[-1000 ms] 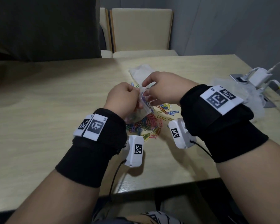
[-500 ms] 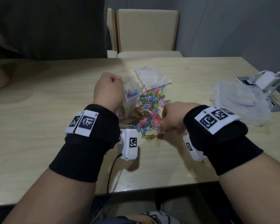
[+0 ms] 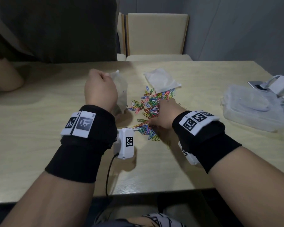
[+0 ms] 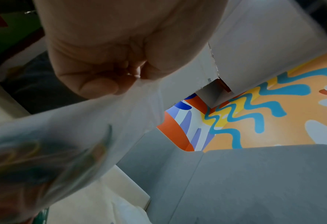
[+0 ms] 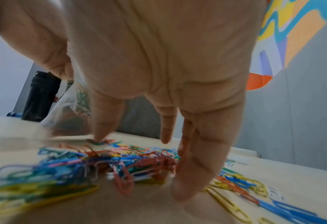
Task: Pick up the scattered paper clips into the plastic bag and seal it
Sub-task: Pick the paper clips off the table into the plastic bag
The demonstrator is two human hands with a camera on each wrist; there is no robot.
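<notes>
Where paper clips (image 3: 148,110) lie, pale wooden table (image 3: 39,128).

Pale wood-grain bench (image 3: 39,128). On it: loose pile of coloured paper clips (image 3: 147,110) at centre, flat clear bag (image 3: 161,80) just behind, clear plastic box (image 3: 252,110) at right, white charger (image 3: 280,84) beyond.
</notes>
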